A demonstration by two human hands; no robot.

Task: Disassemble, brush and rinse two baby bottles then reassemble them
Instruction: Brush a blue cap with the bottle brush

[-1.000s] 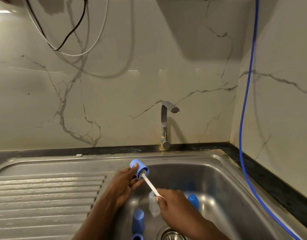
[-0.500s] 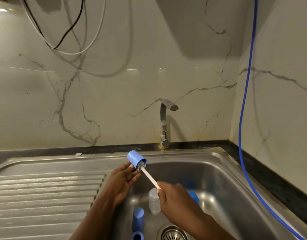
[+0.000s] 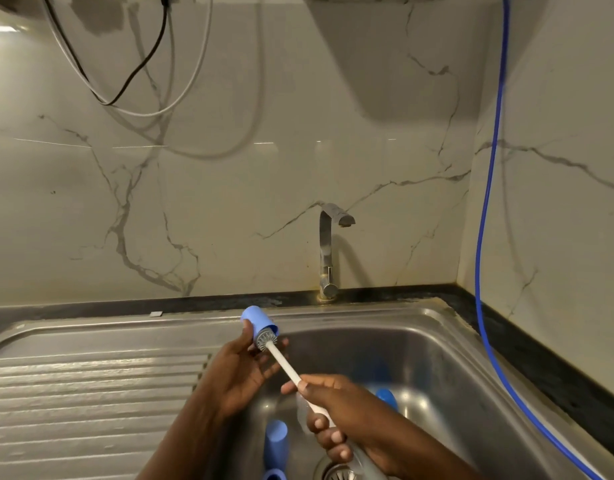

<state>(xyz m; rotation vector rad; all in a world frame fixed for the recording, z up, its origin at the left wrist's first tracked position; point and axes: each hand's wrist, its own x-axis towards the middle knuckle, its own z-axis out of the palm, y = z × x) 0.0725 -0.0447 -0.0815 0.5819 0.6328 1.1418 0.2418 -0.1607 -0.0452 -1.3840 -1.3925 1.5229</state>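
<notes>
The left hand [image 3: 239, 372] holds the cap [image 3: 257, 322] a little higher and further left than a second ago, nearer the back rim of the sink [image 3: 367, 311]. The brush [image 3: 284, 365] sits shallower, its grey bristles [image 3: 265, 340] now bulging out of the cap's mouth. The right hand [image 3: 336, 410] has rolled, so its curled fingertips face the camera.

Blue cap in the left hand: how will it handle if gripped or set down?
The blue cylindrical plastic cap is probably light and rigid: the left hand holds it by fingertips and shows no dent around the grey-bristled brush. Round sides, so likely rolls if laid sideways.
</notes>
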